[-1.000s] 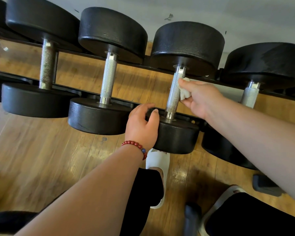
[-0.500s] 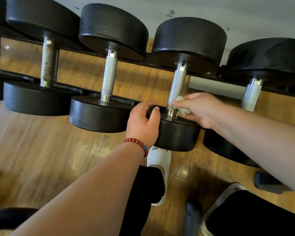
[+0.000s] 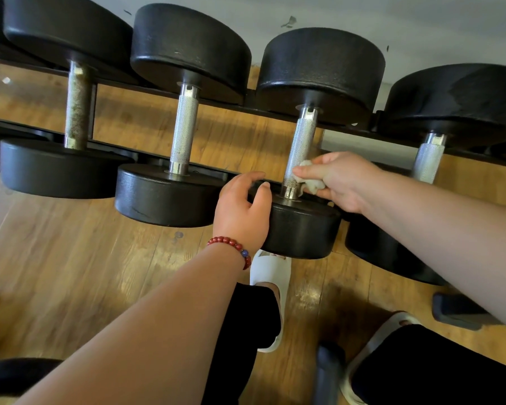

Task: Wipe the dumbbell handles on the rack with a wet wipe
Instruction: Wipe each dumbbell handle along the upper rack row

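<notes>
1. On the rack (image 3: 208, 170), my right hand (image 3: 339, 179) pinches the bunched wet wipe (image 3: 311, 182) against the low end of one dumbbell (image 3: 322, 71) handle (image 3: 300, 147), just above the front weight (image 3: 301, 229)
2. Left hand (image 3: 243, 211) has its fingers curled over that weight's rim, gripping it so the bar shouldn't roll
3. To do this well I'd wrap the wipe further round, since only the right side looks covered, press into the knurling, then run it the full length with a twist
4. Position-wise, the handle sits just left of my right fingertips, touching the wipe, and just beyond my left thumb; the bar above the wipe is bare
</notes>
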